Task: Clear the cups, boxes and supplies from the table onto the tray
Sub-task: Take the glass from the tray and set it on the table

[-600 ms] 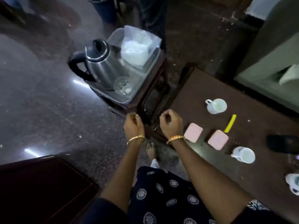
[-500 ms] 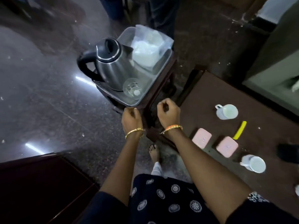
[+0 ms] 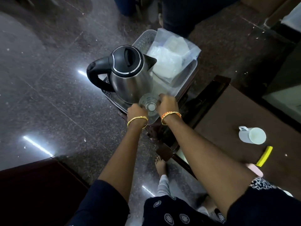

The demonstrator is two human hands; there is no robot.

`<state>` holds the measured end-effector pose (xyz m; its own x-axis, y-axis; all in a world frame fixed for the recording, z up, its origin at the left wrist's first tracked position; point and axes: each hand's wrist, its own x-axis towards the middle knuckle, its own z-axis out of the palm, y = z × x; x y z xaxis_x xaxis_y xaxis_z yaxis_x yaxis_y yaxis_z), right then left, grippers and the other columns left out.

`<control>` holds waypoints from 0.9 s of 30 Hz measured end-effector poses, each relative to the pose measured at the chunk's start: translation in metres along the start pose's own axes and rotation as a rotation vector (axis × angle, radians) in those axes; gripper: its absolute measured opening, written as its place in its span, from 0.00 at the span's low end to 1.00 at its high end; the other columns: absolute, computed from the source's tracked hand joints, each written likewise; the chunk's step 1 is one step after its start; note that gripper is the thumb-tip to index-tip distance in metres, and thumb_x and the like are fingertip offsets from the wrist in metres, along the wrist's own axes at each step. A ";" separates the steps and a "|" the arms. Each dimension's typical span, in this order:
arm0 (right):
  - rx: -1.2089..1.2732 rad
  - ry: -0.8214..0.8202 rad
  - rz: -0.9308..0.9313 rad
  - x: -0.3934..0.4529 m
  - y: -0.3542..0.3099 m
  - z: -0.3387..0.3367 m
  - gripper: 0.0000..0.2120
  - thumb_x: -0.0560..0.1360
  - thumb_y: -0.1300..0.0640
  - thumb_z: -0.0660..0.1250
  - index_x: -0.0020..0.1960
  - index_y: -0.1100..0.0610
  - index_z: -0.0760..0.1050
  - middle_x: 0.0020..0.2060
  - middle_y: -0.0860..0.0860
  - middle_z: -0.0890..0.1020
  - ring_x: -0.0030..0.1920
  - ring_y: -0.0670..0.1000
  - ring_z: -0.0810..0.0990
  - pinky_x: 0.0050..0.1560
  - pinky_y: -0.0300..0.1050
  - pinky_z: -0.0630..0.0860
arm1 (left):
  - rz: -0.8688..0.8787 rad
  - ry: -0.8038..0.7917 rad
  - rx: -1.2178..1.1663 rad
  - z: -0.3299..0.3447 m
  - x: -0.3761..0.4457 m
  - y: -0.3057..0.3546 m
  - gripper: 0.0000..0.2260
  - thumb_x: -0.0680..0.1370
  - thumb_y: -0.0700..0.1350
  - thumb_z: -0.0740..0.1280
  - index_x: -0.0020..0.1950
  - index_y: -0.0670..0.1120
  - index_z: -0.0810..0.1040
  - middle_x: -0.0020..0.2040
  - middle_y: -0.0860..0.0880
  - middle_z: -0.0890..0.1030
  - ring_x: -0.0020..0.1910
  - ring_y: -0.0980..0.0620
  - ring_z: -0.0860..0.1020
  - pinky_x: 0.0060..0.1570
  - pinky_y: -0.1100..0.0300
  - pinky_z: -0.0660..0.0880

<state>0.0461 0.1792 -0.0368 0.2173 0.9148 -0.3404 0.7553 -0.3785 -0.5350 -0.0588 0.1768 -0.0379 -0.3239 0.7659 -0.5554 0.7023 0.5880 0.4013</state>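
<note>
A clear plastic tray (image 3: 143, 39) rests on a small dark stool (image 3: 189, 93). It holds a steel kettle (image 3: 128, 75), a plastic bag of white supplies (image 3: 171, 62) and a drinking glass (image 3: 150, 105) at its near end. My left hand (image 3: 136, 110) and my right hand (image 3: 168, 104) press against the glass from either side, fingers curled. On the brown table (image 3: 228, 121) at right sit a white mug (image 3: 254, 135), a yellow stick (image 3: 264, 155) and the edge of a pink box (image 3: 256, 170).
Polished dark stone floor surrounds the stool. Dark wooden furniture (image 3: 32, 193) fills the lower left corner. Another person's legs (image 3: 175, 13) stand just beyond the tray. My bare foot (image 3: 160, 165) is between the stool and the table.
Both hands have moved forward from the stool's near edge into the tray and closed around the glass. The view has shifted toward the tray, so most table items have left the frame.
</note>
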 end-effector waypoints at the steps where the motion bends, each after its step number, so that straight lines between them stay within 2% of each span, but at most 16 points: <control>1: 0.005 0.005 0.002 0.000 0.000 -0.001 0.09 0.72 0.65 0.62 0.50 0.63 0.76 0.47 0.67 0.80 0.49 0.67 0.79 0.47 0.53 0.76 | 0.011 0.011 -0.002 0.000 -0.001 0.001 0.15 0.78 0.44 0.60 0.55 0.34 0.77 0.57 0.32 0.78 0.57 0.32 0.76 0.53 0.48 0.74; 5: 0.180 0.115 -0.078 -0.010 0.004 -0.006 0.10 0.70 0.68 0.62 0.49 0.65 0.79 0.43 0.66 0.82 0.45 0.65 0.80 0.45 0.50 0.76 | 0.109 0.116 -0.042 -0.001 -0.020 0.002 0.14 0.78 0.42 0.59 0.52 0.32 0.77 0.50 0.29 0.80 0.50 0.32 0.78 0.47 0.47 0.74; 9: 0.393 0.318 -0.154 -0.038 0.017 -0.017 0.10 0.73 0.67 0.64 0.51 0.65 0.80 0.45 0.62 0.84 0.47 0.60 0.82 0.50 0.47 0.78 | 0.344 0.296 -0.112 -0.003 -0.054 0.003 0.13 0.79 0.44 0.59 0.56 0.40 0.78 0.44 0.32 0.82 0.43 0.33 0.80 0.41 0.49 0.75; 15: 0.535 0.472 -0.073 -0.074 0.054 -0.046 0.08 0.74 0.63 0.66 0.50 0.62 0.82 0.43 0.57 0.84 0.45 0.54 0.83 0.48 0.44 0.78 | 0.532 0.363 -0.067 0.007 -0.105 0.022 0.13 0.79 0.48 0.60 0.57 0.44 0.80 0.37 0.34 0.83 0.36 0.35 0.81 0.36 0.49 0.76; 19: 0.563 0.584 0.110 -0.111 0.113 -0.072 0.07 0.74 0.64 0.66 0.49 0.64 0.81 0.42 0.59 0.84 0.44 0.57 0.82 0.47 0.45 0.77 | 0.630 0.169 0.017 0.048 -0.144 0.043 0.13 0.76 0.52 0.62 0.53 0.47 0.81 0.37 0.38 0.84 0.39 0.37 0.81 0.38 0.49 0.78; 23: 0.598 0.710 0.344 -0.160 0.196 -0.097 0.10 0.74 0.60 0.63 0.49 0.63 0.81 0.43 0.60 0.83 0.45 0.57 0.80 0.47 0.48 0.77 | 0.744 -0.106 0.020 0.115 -0.198 0.067 0.15 0.75 0.56 0.64 0.49 0.45 0.81 0.32 0.43 0.82 0.34 0.43 0.80 0.34 0.58 0.73; 25: 0.625 0.803 0.482 -0.185 0.244 -0.113 0.09 0.74 0.60 0.64 0.47 0.64 0.81 0.42 0.61 0.83 0.45 0.58 0.80 0.47 0.50 0.77 | 0.740 -0.280 0.041 0.156 -0.230 0.081 0.18 0.73 0.59 0.64 0.48 0.46 0.81 0.35 0.44 0.83 0.37 0.45 0.81 0.38 0.57 0.75; 27: 0.658 0.893 0.611 -0.208 0.287 -0.130 0.10 0.74 0.60 0.64 0.48 0.64 0.81 0.43 0.61 0.84 0.46 0.59 0.80 0.49 0.48 0.76 | 0.632 -0.484 0.023 0.198 -0.261 0.093 0.16 0.72 0.58 0.67 0.49 0.47 0.81 0.41 0.46 0.84 0.41 0.47 0.82 0.44 0.56 0.78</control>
<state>0.2976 -0.1010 -0.0194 0.9550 0.2460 -0.1659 -0.0089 -0.5351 -0.8447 0.2166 -0.0198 -0.0001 0.4477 0.7513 -0.4849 0.6760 0.0705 0.7335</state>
